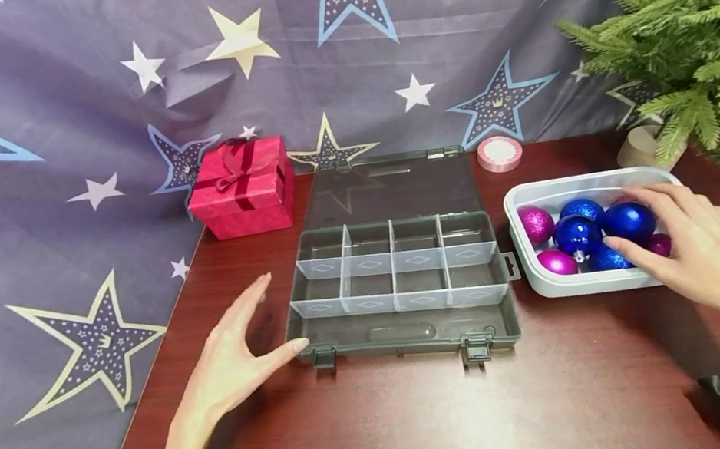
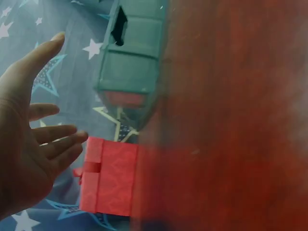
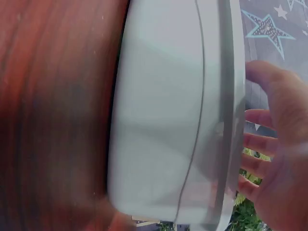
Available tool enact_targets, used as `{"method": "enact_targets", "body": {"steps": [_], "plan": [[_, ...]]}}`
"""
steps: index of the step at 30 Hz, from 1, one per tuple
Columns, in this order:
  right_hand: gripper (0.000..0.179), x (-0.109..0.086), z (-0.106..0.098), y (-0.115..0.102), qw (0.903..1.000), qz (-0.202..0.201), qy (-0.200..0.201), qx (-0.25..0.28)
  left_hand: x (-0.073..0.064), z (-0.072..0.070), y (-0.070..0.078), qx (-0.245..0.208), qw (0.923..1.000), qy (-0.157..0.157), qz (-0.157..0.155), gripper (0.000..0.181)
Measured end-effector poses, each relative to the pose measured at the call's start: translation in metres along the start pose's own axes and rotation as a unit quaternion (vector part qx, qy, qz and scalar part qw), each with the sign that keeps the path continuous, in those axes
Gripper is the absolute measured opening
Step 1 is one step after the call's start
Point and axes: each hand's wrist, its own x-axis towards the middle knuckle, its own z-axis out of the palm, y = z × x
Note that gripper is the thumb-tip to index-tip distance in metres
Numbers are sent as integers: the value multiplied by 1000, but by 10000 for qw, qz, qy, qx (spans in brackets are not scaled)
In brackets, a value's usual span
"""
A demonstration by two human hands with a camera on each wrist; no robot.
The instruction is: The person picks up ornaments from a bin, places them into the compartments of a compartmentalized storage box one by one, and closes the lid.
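Note:
An organizer box (image 1: 396, 281) of smoky clear plastic lies with its lid raised at the back; white dividers split most of it into compartments. At its left front corner is my left hand (image 1: 227, 364), fingers spread and holding nothing. The thumb tip overlaps the box's edge; contact is unclear. On the right, a white plastic container (image 1: 595, 284) holds several pink and blue Christmas balls (image 1: 557, 262). My right hand (image 1: 702, 251) reaches over its right side, thumb and fingers around a blue Christmas ball (image 1: 628, 222). The right wrist view shows those fingers (image 3: 257, 142) beyond the rim, hiding the ball.
A red gift box (image 1: 241, 203) with a ribbon bow stands at the back left. Behind the organizer lies a pink ribbon roll (image 1: 499, 154). Artificial fir branches (image 1: 715, 32) overhang the back right. A star-patterned cloth (image 1: 345, 79) hangs behind the wooden table (image 1: 396, 421).

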Motion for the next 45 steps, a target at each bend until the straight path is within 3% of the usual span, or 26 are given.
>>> {"method": "enact_targets", "body": {"steps": [4,9,16,22,37,45], "plan": [[57,1,-2,9,9996,204,-142,-144,-4,9,-2,-594,9982,-30,-54,94],[54,-2,-3,16,9970,565,-470,-251,-7,19,-4,-897,9960,-17,-14,89],[56,-3,-2,19,9920,976,-796,-78,-12,27,-8,-851,9963,128,66,81],[56,-1,-1,22,9911,962,-921,81,-14,32,-11,-773,9966,244,132,76],[49,3,-13,17,9912,1102,-712,185,-18,38,-12,-619,9964,470,327,75],[52,11,-15,3,9951,738,-322,574,-16,38,-9,-573,9963,509,399,75]]}}
